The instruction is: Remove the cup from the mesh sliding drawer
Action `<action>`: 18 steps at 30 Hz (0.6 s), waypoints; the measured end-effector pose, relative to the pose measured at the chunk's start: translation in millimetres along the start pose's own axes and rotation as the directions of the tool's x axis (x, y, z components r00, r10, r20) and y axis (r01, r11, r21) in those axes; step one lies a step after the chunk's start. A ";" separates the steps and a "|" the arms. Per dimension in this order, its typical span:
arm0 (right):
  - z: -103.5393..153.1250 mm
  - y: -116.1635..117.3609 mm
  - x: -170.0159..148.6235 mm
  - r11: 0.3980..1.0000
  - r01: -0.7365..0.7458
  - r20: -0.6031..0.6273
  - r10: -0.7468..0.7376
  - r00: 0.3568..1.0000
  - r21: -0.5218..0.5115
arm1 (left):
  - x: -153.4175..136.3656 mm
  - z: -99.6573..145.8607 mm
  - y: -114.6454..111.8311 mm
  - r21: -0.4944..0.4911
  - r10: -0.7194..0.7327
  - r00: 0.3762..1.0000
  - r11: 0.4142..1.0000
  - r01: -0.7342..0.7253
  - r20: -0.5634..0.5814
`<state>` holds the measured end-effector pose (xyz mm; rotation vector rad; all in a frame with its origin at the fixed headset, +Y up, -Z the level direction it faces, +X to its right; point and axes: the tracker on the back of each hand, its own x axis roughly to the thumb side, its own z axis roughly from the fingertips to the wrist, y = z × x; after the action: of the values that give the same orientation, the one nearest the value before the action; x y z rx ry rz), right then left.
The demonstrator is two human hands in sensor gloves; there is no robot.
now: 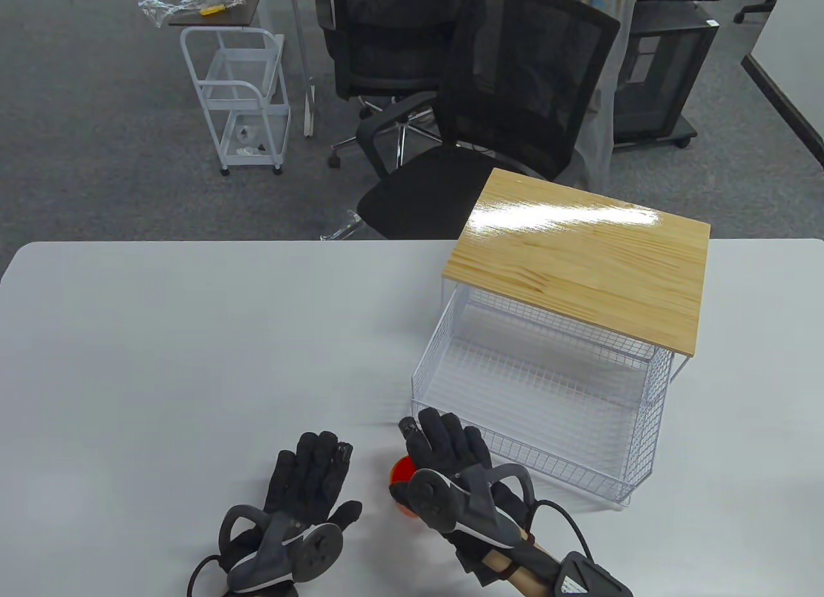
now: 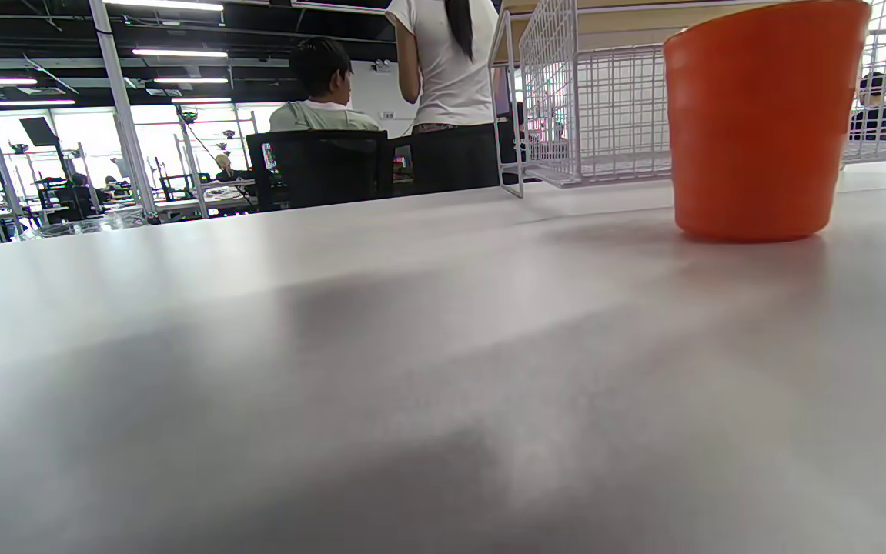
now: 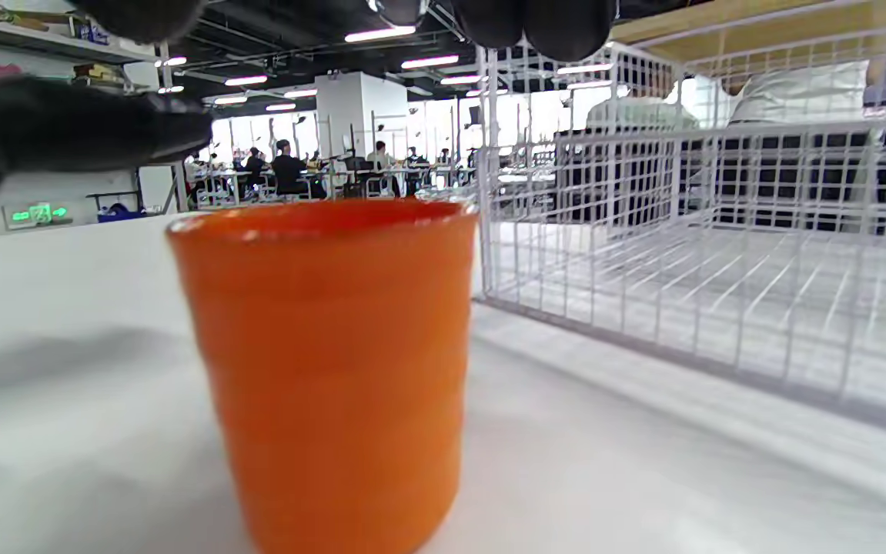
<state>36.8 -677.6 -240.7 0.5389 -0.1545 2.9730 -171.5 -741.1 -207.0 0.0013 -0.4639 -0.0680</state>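
The orange cup (image 1: pixel 402 471) stands upright on the white table, just outside the front left corner of the white mesh drawer (image 1: pixel 553 462). The drawer is pulled out from under its wooden top (image 1: pixel 579 255) and shows nothing inside. My right hand (image 1: pixel 418 452) hovers over the cup with fingers spread. In the right wrist view the cup (image 3: pixel 327 369) stands free, with the fingertips (image 3: pixel 535 23) above it and the thumb (image 3: pixel 65 138) to its left, none touching. My left hand (image 1: pixel 322 474) rests flat on the table left of the cup (image 2: pixel 758 123), holding nothing.
The mesh drawer's wall (image 3: pixel 689 254) stands close to the right of the cup. A black office chair (image 1: pixel 489 127) is behind the table's far edge. A white trolley (image 1: pixel 241 101) stands on the floor farther back.
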 end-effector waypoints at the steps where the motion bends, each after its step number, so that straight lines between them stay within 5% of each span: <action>1: 0.7 -2.1 -2.9 1.000 -0.005 -0.005 0.005 1.000 -0.007 | -0.1 0.0 0.1 0.000 0.001 1.000 1.000 -0.001 -0.001; 18: 15.7 -1.9 -67.7 0.987 -0.152 -0.185 0.140 0.973 -0.051 | -1.2 -0.2 -0.1 -0.001 0.004 1.000 1.000 -0.004 -0.011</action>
<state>105.5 -684.1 -249.9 0.2582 -0.2835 3.1264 -172.5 -741.2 -207.7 -0.0002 -0.4529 -0.0638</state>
